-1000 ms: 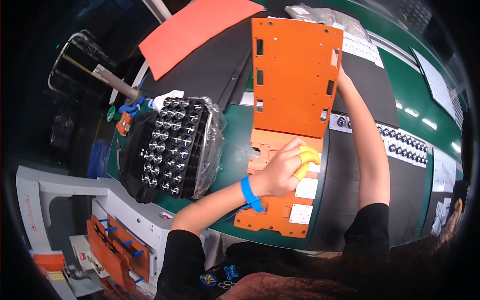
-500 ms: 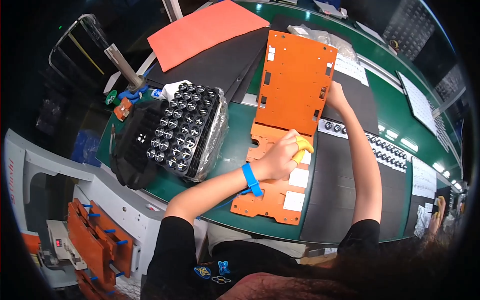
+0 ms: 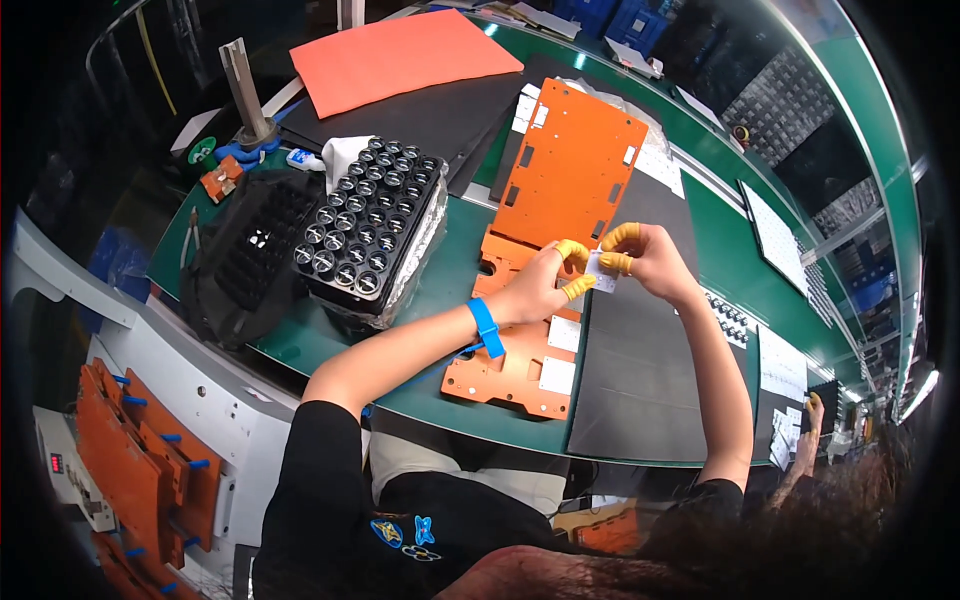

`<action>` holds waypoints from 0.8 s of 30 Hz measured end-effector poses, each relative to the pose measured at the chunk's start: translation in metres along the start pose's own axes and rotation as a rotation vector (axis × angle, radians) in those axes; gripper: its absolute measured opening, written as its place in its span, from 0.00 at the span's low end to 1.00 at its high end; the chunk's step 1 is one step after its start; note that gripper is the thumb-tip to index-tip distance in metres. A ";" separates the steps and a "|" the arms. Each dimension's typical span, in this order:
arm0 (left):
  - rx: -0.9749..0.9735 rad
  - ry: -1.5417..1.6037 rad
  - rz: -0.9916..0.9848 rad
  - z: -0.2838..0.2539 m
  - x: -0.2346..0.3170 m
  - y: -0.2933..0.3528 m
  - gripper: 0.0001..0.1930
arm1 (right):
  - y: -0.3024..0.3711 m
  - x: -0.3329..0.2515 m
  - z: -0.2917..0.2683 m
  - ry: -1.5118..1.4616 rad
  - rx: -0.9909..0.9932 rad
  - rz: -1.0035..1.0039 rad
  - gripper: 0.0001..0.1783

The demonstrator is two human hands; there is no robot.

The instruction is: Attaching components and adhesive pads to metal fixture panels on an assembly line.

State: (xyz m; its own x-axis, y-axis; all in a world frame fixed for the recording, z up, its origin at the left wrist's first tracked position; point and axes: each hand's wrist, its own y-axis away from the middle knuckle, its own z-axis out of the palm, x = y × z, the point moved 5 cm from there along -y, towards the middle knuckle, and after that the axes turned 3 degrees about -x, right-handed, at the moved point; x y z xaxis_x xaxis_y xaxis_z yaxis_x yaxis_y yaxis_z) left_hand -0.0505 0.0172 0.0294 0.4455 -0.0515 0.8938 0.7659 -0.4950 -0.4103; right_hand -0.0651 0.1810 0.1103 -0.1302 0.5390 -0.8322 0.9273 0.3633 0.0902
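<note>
A small white square plate [image 3: 601,274] is held between my two hands, just above the right edge of the orange fixture. My right hand [image 3: 655,266], with yellow finger cots, pinches its right side between thumb and fingers. My left hand [image 3: 535,288], also in yellow finger cots and with a blue wrist strap, has its fingertips at the plate's left edge. Beneath my hands lies the fixture's orange base [image 3: 497,352], its hinged orange lid [image 3: 568,165] raised at the far side. Two white plates [image 3: 557,376] sit on the right part of the base.
A black tray of round black lens-like parts [image 3: 365,215] stands left of the fixture. Black mats [image 3: 640,370] lie to the right, with rows of parts [image 3: 728,318] and white sheets [image 3: 780,362] beyond. A pink foam sheet [image 3: 400,60] lies at the back. Another person's hand [image 3: 812,415] shows far right.
My right hand has come from behind the raised lid to my left hand, and a white plate now shows between them. The lid leans farther back. The whole view has shifted slightly.
</note>
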 end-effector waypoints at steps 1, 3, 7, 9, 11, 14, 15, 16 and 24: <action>-0.048 -0.054 -0.050 0.002 0.002 -0.002 0.15 | 0.001 -0.013 0.002 0.048 -0.014 0.010 0.09; -0.005 0.046 -0.054 0.001 0.004 -0.001 0.10 | -0.004 -0.039 0.011 0.107 -0.037 0.015 0.10; 0.093 0.086 -0.056 0.001 -0.009 -0.004 0.09 | -0.022 -0.088 0.036 0.681 0.080 -0.396 0.18; 0.049 -0.054 -0.071 0.006 -0.024 -0.007 0.09 | -0.034 -0.122 0.064 0.666 0.090 -0.543 0.18; 0.016 -0.014 -0.053 0.002 -0.019 -0.005 0.08 | -0.052 -0.146 0.093 0.550 0.055 -0.622 0.18; 0.007 0.143 0.145 0.008 -0.021 -0.008 0.10 | -0.076 -0.171 0.133 0.639 0.066 -0.749 0.18; 0.014 0.239 0.235 0.001 -0.002 -0.004 0.12 | -0.086 -0.172 0.147 0.650 0.055 -0.761 0.18; 0.003 0.177 0.265 0.001 0.008 -0.001 0.12 | -0.092 -0.174 0.155 0.694 0.045 -0.754 0.19; -0.062 0.100 0.319 0.006 0.001 -0.001 0.08 | -0.108 -0.177 0.176 0.834 0.116 -0.842 0.14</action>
State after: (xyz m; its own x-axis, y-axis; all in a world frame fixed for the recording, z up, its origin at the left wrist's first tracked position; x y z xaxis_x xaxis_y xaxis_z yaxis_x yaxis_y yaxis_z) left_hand -0.0478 0.0229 0.0290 0.6081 -0.2959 0.7367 0.5644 -0.4915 -0.6633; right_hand -0.0802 -0.0875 0.1516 -0.8616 0.5074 0.0104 0.4616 0.7920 -0.3996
